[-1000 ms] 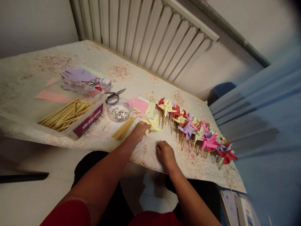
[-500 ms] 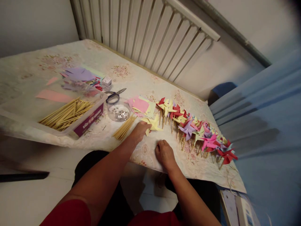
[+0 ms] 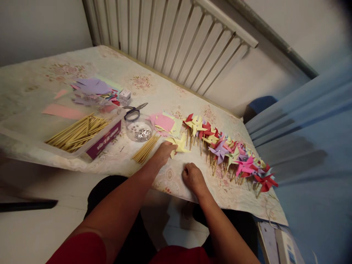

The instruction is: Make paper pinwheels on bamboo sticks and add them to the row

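Note:
My left hand is closed at its fingertips on a pale yellow paper pinwheel, low over the tablecloth. Part of the pinwheel is hidden behind my fingers. A little to the right, near the table's front edge, my right hand rests curled in a loose fist, apart from the pinwheel; nothing shows in it. Beside my left wrist lies a bundle of thin wooden sticks. Just behind that bundle is a clear round dish of small shiny metal pieces. Pink and yellow paper pieces lie beyond my left hand.
Rows of finished pinwheels on sticks stand along the right. Scissors lie behind the dish. On the left, a plastic box holds more sticks, with purple paper and a small white box behind it. A blue curtain hangs right.
My right hand has shifted very slightly to the right. The left hand and the pinwheel look almost unmoved.

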The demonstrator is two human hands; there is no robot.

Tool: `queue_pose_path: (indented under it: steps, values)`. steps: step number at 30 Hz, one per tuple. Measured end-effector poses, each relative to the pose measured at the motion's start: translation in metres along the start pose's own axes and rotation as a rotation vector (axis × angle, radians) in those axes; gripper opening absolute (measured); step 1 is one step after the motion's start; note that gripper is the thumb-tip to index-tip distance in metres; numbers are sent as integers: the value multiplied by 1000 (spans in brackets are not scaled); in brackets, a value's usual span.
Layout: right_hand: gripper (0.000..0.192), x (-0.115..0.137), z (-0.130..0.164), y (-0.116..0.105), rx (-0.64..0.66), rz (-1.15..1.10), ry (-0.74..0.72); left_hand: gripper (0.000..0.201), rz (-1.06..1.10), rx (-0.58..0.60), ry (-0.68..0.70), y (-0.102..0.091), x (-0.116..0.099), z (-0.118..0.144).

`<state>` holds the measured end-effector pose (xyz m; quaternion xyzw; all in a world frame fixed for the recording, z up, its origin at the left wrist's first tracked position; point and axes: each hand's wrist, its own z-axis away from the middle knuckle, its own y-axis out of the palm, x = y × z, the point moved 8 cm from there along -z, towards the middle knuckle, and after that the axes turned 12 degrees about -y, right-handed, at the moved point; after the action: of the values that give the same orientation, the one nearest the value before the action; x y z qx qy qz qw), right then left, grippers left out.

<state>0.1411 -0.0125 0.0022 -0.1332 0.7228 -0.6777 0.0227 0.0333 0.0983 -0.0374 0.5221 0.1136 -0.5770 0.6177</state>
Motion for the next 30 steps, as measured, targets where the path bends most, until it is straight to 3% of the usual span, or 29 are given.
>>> queue_pose_path:
  steps: [15, 30]
  values:
    - [18, -10, 3, 1, -29, -135, 18, 7, 39, -19, -27, 4, -6, 10]
    - [16, -52, 2, 7, -119, -381, 252, 10, 5, -58, -14, 1, -4, 7]
